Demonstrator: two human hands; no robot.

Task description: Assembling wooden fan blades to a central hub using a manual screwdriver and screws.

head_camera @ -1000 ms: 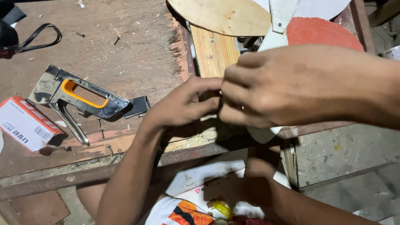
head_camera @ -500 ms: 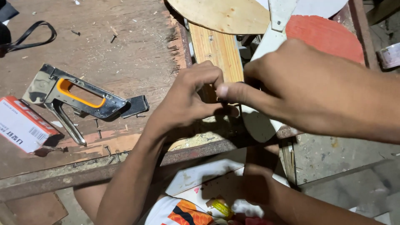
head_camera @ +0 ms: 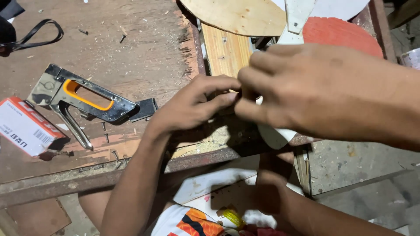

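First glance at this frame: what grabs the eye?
The two hands dominate: the right hand fills the centre-right, meeting the left hand fingertip to fingertip over a white strip at the workbench edge. Left of them lies a staple gun with an orange grip, beside a red and white box on the sawdust-strewn top.

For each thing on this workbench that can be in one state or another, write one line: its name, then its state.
Staple gun: lying on its side, unheld.
Red and white box: lying flat, looks closed.
Black strap: loose, looped.
Left hand: fingertips pinched together against the right hand.
Right hand: fingers pinched; what they hold is hidden.
White strip: lying partly under the right hand.
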